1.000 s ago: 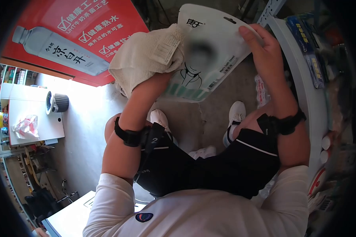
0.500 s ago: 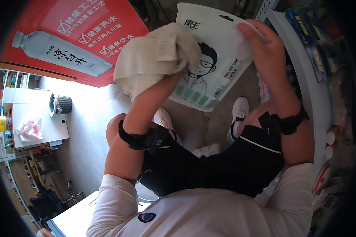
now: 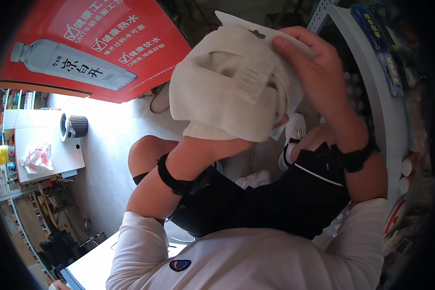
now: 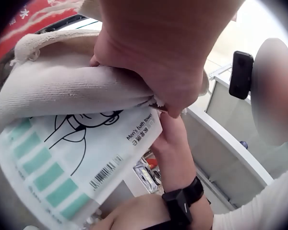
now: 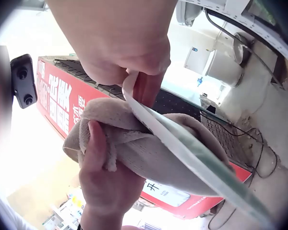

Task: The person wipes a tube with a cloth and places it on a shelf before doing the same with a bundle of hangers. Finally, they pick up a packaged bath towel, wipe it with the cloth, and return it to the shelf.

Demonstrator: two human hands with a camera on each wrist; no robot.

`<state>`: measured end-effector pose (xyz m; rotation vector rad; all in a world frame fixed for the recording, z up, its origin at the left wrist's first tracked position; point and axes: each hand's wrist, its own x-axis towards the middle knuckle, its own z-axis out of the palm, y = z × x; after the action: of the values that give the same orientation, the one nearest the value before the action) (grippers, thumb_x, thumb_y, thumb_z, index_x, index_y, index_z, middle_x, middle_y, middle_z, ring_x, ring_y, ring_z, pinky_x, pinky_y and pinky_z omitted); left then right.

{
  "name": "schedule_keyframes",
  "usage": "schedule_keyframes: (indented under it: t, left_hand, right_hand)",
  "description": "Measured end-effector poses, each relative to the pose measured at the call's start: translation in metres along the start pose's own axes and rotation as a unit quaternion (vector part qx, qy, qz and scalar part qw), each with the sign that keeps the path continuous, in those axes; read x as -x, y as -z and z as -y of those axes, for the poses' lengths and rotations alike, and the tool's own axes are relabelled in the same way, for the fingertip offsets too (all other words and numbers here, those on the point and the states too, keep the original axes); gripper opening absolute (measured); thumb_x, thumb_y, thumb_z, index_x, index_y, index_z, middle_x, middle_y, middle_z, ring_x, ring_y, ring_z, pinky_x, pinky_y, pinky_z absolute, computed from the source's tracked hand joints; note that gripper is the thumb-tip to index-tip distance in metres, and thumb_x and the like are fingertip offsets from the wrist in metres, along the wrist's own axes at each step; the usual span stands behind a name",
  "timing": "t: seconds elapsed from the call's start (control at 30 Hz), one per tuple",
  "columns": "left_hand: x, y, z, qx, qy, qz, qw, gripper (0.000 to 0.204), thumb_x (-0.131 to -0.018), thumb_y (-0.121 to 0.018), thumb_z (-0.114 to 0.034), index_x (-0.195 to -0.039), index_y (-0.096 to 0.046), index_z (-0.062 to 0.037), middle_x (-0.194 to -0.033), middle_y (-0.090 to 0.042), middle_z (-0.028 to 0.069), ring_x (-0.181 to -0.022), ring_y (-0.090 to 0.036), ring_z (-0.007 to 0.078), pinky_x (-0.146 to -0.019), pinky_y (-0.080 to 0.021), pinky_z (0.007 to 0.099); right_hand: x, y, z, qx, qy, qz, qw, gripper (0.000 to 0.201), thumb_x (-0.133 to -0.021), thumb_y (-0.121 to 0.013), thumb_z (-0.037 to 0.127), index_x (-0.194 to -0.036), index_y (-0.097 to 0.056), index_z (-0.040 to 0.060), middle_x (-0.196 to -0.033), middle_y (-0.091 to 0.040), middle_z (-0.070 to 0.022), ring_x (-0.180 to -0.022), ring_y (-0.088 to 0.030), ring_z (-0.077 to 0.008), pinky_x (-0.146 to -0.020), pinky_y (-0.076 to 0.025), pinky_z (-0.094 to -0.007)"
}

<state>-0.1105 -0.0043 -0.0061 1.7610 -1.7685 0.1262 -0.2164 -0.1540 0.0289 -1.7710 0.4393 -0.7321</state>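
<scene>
My left hand point(image 3: 222, 149) grips a bunched cream towel point(image 3: 222, 104) from below, and the cloth hides most of its fingers in the head view. In the right wrist view, its thumb point(image 5: 97, 148) lies over the towel's folds. A sewn label with printed lines shows on the cloth. My right hand point(image 3: 319, 67) pinches a white flat bag point(image 3: 232, 20) near its hang hole. "Men's bath towel", a line-drawn figure and green stripes are printed on the bag point(image 4: 91, 148), as the left wrist view shows. The towel lies close against the bag's printed face.
To the left stands a red box point(image 3: 150, 29) printed with a water bottle. A metal shelf point(image 3: 372, 92) with packets runs along the right. A grey bin point(image 3: 77, 126) and a white table point(image 3: 58, 145) are farther left. My knees and shoes are below.
My left hand has carried the towel rightward across the front of the bag, and the towel now covers most of its print. My right hand still holds the bag's top, slightly farther left.
</scene>
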Motion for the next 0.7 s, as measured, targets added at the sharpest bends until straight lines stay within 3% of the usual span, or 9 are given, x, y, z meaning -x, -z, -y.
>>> schedule_keyframes:
  t: [0.03,0.17,0.33,0.37,0.43,0.5,0.57,0.67,0.7]
  left_hand:
    - [-0.003,0.001,-0.001,0.001,-0.030,0.012,0.999,0.053,-0.074,-0.074,-0.033,-0.118,-0.056,-0.0104,-0.117,-0.056,0.0066,-0.114,-0.048,0.0279,-0.102,-0.034,0.0403]
    - [-0.020,0.020,-0.023,0.063,0.104,0.123,0.985,0.050,-0.074,-0.074,-0.037,-0.114,-0.058,-0.0115,-0.115,-0.057,0.0049,-0.113,-0.049,0.0274,-0.100,-0.035,0.0405]
    - [-0.005,-0.012,0.017,-0.023,0.035,-0.077,0.996,0.053,-0.077,-0.070,-0.028,-0.124,-0.051,-0.0110,-0.121,-0.053,0.0081,-0.115,-0.048,0.0283,-0.099,-0.036,0.0393]
    - [-0.004,-0.011,0.026,-0.012,0.069,-0.067,0.995,0.051,-0.077,-0.068,-0.024,-0.123,-0.051,-0.0107,-0.122,-0.053,0.0096,-0.115,-0.048,0.0288,-0.098,-0.037,0.0388]
    - [-0.002,-0.004,0.029,0.031,0.134,-0.107,0.985,0.045,-0.078,-0.065,-0.017,-0.120,-0.052,-0.0073,-0.116,-0.055,0.0109,-0.110,-0.052,0.0253,-0.093,-0.041,0.0370]
    - [-0.004,0.004,0.034,0.207,0.214,-0.183,0.937,0.043,-0.080,-0.064,-0.014,-0.120,-0.051,-0.0048,-0.113,-0.056,0.0100,-0.107,-0.054,0.0229,-0.091,-0.043,0.0362]
    - [-0.011,0.015,0.029,0.404,0.281,-0.233,0.839,0.042,-0.082,-0.061,-0.008,-0.121,-0.047,-0.0008,-0.111,-0.056,0.0095,-0.101,-0.057,0.0196,-0.085,-0.048,0.0344]
    - [-0.016,0.036,0.024,0.596,0.290,-0.200,0.721,0.045,-0.081,-0.060,-0.003,-0.123,-0.044,-0.0005,-0.111,-0.056,0.0104,-0.097,-0.059,0.0202,-0.082,-0.051,0.0323]
    - [-0.014,0.038,0.031,0.635,0.290,-0.191,0.690,0.047,-0.081,-0.062,-0.003,-0.124,-0.044,-0.0004,-0.110,-0.056,0.0106,-0.095,-0.060,0.0195,-0.079,-0.053,0.0325]
  right_hand:
    - [0.000,0.000,0.000,-0.014,-0.013,0.009,1.000,0.019,-0.090,-0.058,0.020,-0.098,-0.063,0.0035,-0.082,-0.065,-0.0005,-0.077,-0.059,-0.0074,-0.070,-0.047,-0.0211]
    - [0.007,-0.007,-0.008,-0.241,-0.105,0.044,0.964,0.024,-0.091,-0.057,0.020,-0.107,-0.060,0.0025,-0.095,-0.064,-0.0025,-0.086,-0.059,-0.0081,-0.077,-0.047,-0.0226]
    - [0.015,-0.016,0.010,-0.386,-0.127,0.120,0.906,0.032,-0.091,-0.055,0.019,-0.119,-0.054,0.0025,-0.116,-0.057,-0.0072,-0.102,-0.055,-0.0114,-0.088,-0.043,-0.0260]
    - [0.015,-0.017,0.011,-0.405,-0.115,0.144,0.895,0.034,-0.091,-0.055,0.019,-0.121,-0.053,0.0028,-0.119,-0.055,-0.0079,-0.105,-0.054,-0.0122,-0.090,-0.042,-0.0266]
    - [0.007,-0.013,0.002,-0.293,-0.062,0.156,0.941,0.037,-0.090,-0.057,0.021,-0.122,-0.052,0.0029,-0.120,-0.054,-0.0098,-0.109,-0.052,-0.0138,-0.094,-0.040,-0.0273]
    - [-0.003,-0.005,-0.011,-0.167,-0.035,0.118,0.978,0.041,-0.088,-0.060,0.023,-0.123,-0.051,0.0033,-0.120,-0.054,-0.0111,-0.112,-0.051,-0.0149,-0.095,-0.039,-0.0277]
    - [-0.011,0.004,-0.021,-0.028,-0.033,0.028,0.999,0.046,-0.086,-0.062,0.027,-0.124,-0.050,0.0040,-0.119,-0.055,-0.0119,-0.112,-0.050,-0.0155,-0.095,-0.038,-0.0279]
    - [-0.020,0.009,-0.024,-0.071,-0.055,-0.044,0.995,0.049,-0.083,-0.067,0.029,-0.122,-0.051,0.0036,-0.117,-0.055,-0.0129,-0.106,-0.055,-0.0171,-0.092,-0.042,-0.0291]
    - [-0.019,0.010,-0.021,-0.132,-0.084,0.003,0.988,0.048,-0.082,-0.068,0.028,-0.120,-0.052,0.0033,-0.115,-0.056,-0.0120,-0.104,-0.056,-0.0168,-0.090,-0.043,-0.0292]
